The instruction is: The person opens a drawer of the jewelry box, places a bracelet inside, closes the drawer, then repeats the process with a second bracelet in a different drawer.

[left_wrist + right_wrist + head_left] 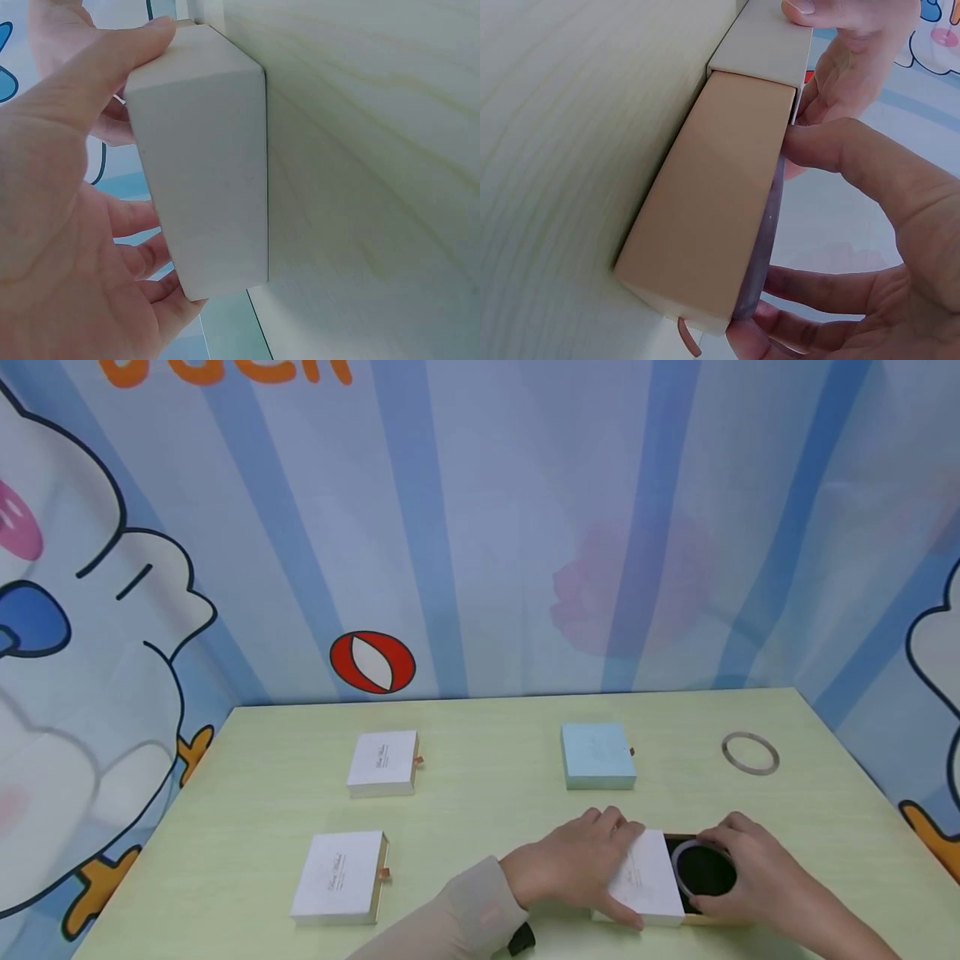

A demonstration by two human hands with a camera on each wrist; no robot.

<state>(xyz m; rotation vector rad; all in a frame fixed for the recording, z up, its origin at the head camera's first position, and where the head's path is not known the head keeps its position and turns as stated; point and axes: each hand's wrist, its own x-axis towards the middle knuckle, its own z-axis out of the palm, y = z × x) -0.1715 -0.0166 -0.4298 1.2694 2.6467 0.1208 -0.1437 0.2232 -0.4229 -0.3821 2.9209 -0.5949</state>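
At the table's front right lies a white box [647, 881] with its drawer [697, 195] pulled out to the right, showing a black inside. My left hand [581, 864] grips the white sleeve of the box from its left side, thumb on the near side and fingers over the far side; the left wrist view shows the box end [202, 180] within that grip. A greyish bangle [677, 865] sits tilted in the drawer, and my right hand [757, 868] pinches it between thumb and fingers. A ribbon tab [688, 337] hangs from the drawer's end.
Two more white boxes stand at the left, one towards the back [382, 763] and one nearer [339, 877]. Behind my hands are a light blue box [598, 756] and, at the back right, another bangle [751, 753]. A small black object [521, 938] lies by my left sleeve.
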